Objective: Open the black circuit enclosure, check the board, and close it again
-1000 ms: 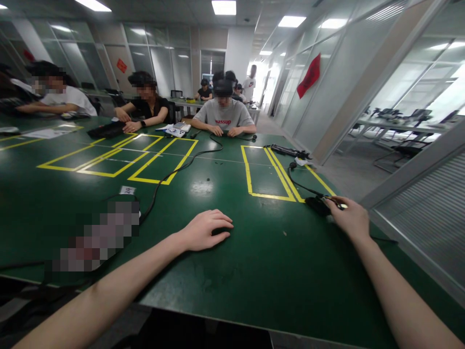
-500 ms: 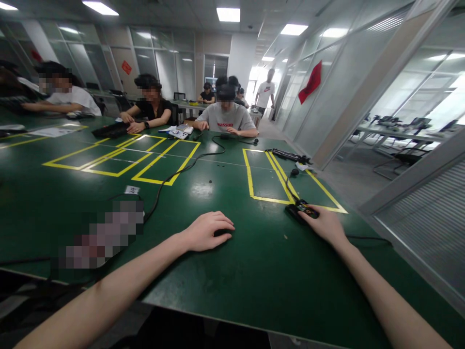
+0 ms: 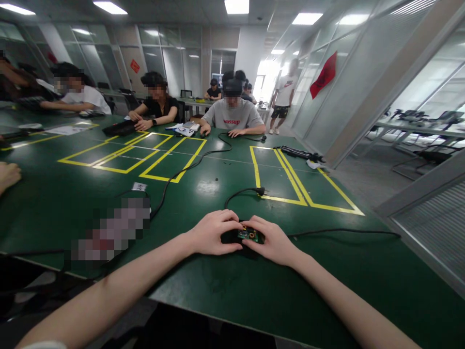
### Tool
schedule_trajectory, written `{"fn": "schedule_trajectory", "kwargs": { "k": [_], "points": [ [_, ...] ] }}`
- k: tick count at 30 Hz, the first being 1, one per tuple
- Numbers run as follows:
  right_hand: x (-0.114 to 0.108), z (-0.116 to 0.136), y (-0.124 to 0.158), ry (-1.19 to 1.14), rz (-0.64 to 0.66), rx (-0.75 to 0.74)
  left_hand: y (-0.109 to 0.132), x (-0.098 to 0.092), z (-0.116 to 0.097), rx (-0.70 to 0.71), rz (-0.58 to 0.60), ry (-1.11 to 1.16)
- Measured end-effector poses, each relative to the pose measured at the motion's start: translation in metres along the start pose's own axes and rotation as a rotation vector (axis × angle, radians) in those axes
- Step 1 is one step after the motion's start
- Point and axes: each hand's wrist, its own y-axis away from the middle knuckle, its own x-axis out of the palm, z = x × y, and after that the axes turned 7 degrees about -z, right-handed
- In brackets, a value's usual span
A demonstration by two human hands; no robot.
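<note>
**Black device held in both hands at the near edge of a green table**

A small black device (image 3: 248,235) with an exposed green circuit board, on which orange rings can be made out, is shown low over the green table (image 3: 232,295), near its front edge and just below centre of view. It is gripped from both sides. The left hand (image 3: 214,233) is curled over its left end and the right hand (image 3: 275,241) is pinched on its right end, so that the two hands are brought together with fingertips almost touching.

Two black cables are seen beside the device. One is looped up to a plug (image 3: 260,191). The other cable (image 3: 345,230) is run off to the right across the table top.

The glossy surface is marked with yellow tape outlines (image 3: 279,177): two side by side at right, and a cluster further left. A small white label (image 3: 139,186) lies near a pixelated patch.

Three seated people (image 3: 232,116) are ranged along the far edge, and one standing person (image 3: 283,97) is seen behind them. The room is enclosed by glass partitions, on one of which a red hanging (image 3: 324,75) is fixed, and it is lit by ceiling panels.
</note>
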Motion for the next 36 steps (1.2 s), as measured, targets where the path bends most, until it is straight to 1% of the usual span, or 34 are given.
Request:
{"fn": "schedule_trajectory", "kwargs": {
  "k": [4, 7, 9, 12, 15, 21, 25, 28, 36],
  "points": [
    [-0.006, -0.005, 0.003, -0.060, -0.043, -0.004, 0.000, 0.000, 0.001, -0.057, 0.050, 0.017],
    [-0.006, -0.004, 0.005, -0.080, -0.084, -0.018, -0.003, 0.000, 0.001, -0.116, 0.036, 0.054],
    [-0.005, -0.001, 0.005, -0.097, -0.098, -0.029, -0.004, 0.000, 0.000, -0.135, 0.035, 0.039],
    [-0.005, 0.006, 0.006, -0.127, -0.075, -0.053, -0.006, -0.002, -0.002, -0.128, 0.064, -0.039],
    [-0.005, 0.010, 0.008, -0.150, -0.037, -0.080, -0.005, -0.003, -0.005, -0.093, 0.074, -0.076],
    [-0.010, 0.013, 0.009, -0.184, 0.032, -0.049, -0.004, -0.004, -0.003, -0.057, 0.145, 0.003],
    [-0.011, 0.014, 0.006, -0.230, 0.002, -0.025, -0.005, -0.003, 0.001, -0.062, 0.111, 0.030],
    [-0.008, 0.015, 0.005, -0.195, -0.026, 0.002, -0.006, -0.001, 0.001, -0.085, 0.108, 0.010],
    [0.001, 0.013, 0.002, 0.052, -0.046, 0.094, -0.009, -0.001, -0.004, -0.153, 0.145, -0.078]
  ]
}}
